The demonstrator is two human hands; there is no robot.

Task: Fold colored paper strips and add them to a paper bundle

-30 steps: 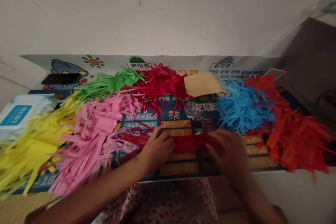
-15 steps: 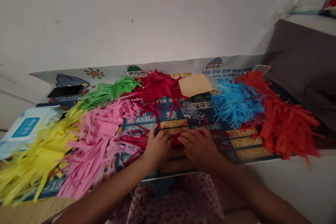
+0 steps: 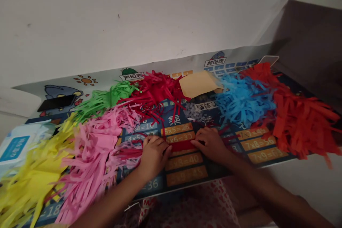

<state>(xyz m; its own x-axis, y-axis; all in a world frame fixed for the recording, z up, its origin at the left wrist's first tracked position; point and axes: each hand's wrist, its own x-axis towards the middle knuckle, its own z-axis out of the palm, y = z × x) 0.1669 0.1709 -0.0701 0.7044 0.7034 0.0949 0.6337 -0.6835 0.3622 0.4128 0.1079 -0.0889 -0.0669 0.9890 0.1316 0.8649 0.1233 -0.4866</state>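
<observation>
A dark red paper strip with fringed ends lies across the mat in front of me. My left hand is closed on its left part, with red fringe spreading out past the fingers. On the other side, the fingertips and thumb of my right hand pinch the strip. The flat middle shows between the two hands; some fringe is hidden beneath them. Left of my left hand lies pink fringed paper. Above the hands is a bright red fringed bunch, beside a small pile of grey bits.
Yellow fringed paper, green fringe, blue fringe and orange-red fringe cover the mat. A tan paper piece, a black phone and a wipes pack lie among them. A wall stands behind.
My hands have moved apart along the red strip, so more of its flat middle shows. The camera view has also shifted slightly.
</observation>
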